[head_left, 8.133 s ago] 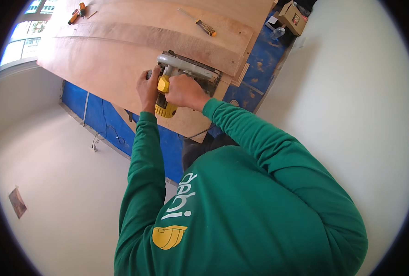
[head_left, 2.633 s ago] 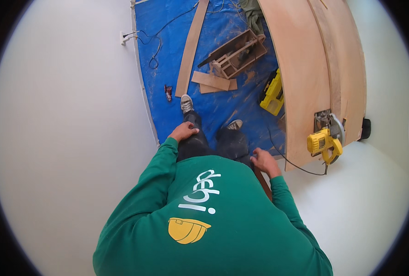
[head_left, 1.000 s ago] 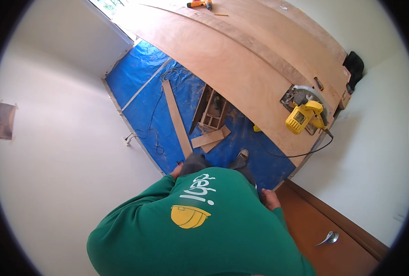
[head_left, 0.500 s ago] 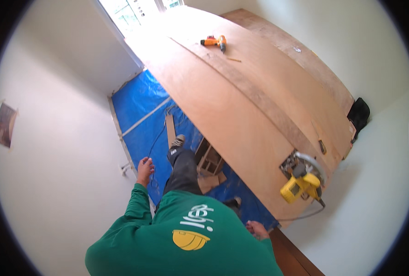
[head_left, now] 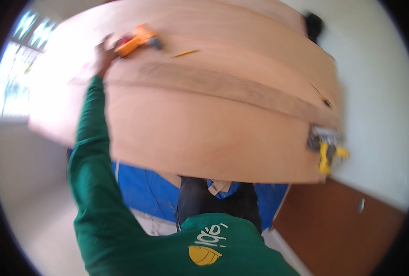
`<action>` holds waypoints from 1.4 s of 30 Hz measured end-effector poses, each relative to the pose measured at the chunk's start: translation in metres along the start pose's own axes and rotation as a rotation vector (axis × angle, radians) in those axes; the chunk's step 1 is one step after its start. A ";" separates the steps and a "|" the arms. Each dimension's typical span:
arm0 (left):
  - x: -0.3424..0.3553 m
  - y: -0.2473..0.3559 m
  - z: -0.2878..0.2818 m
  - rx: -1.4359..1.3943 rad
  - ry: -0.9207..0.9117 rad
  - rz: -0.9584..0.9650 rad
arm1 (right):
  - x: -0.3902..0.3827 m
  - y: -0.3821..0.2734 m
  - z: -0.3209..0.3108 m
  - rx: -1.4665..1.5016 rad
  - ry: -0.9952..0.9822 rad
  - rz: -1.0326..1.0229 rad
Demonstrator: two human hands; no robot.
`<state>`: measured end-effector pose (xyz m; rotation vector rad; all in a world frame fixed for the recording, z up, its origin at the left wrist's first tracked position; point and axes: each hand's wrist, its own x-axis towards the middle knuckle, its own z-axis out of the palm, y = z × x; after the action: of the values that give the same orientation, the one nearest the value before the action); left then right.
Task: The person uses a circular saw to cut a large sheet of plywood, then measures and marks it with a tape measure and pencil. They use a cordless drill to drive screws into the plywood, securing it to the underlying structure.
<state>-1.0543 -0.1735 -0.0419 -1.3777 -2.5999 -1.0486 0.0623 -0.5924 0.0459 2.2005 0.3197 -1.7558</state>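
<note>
My left hand (head_left: 105, 56), blurred, stretches out over the large plywood panel (head_left: 213, 138) with its fingers apart, at the left end of an orange drill (head_left: 137, 42); I cannot tell whether they touch. A yellow pencil (head_left: 186, 53) lies to the drill's right. A long wooden strip (head_left: 227, 89) runs across the panel. At the panel's right end are a screwdriver (head_left: 324, 100) and a yellow circular saw (head_left: 325, 154). My right hand is out of sight.
A bright window (head_left: 18, 73) is at the left, and a pale wall (head_left: 370, 78) at the right. Blue sheeting (head_left: 144, 188) shows below the panel's near edge. A brown door (head_left: 333, 230) is at the lower right. Black objects (head_left: 312, 25) lie beyond the far right edge.
I have stepped up to the panel and my view has turned to face it. My left arm has risen from low down to reach the drill. My right hand has left the view.
</note>
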 end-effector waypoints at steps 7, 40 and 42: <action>0.108 -0.066 0.087 -0.180 -0.588 -0.058 | -0.115 0.148 0.149 0.262 -0.033 0.057; -0.734 0.665 0.004 -0.647 -1.762 0.551 | -0.035 -0.010 -0.046 0.733 -0.033 -0.942; -0.769 0.703 0.010 -0.708 -1.826 0.504 | -0.035 0.022 -0.079 0.817 0.019 -0.918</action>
<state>-0.0620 -0.4566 0.0982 -4.3310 -1.6559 -0.5560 0.1333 -0.5826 0.0981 2.8819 0.8442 -2.6998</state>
